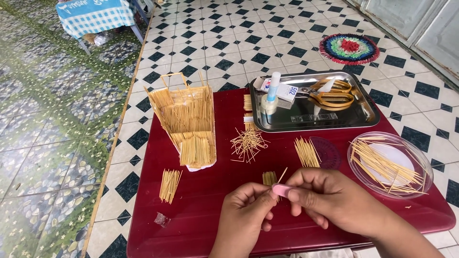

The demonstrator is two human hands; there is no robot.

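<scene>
Dark red tabletop (201,215). Toothpick house (187,122) near far-left corner. Steel tray (366,112) at far edge. Clear plastic lid (420,162) at right edge. Loose toothpick pile (247,143) mid-tabletop, small toothpick bundle (169,185) near left edge.

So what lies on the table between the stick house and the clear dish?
In the head view, a loose stick heap, a neat stick bundle and a dark protractor lie between the house and dish.
</scene>
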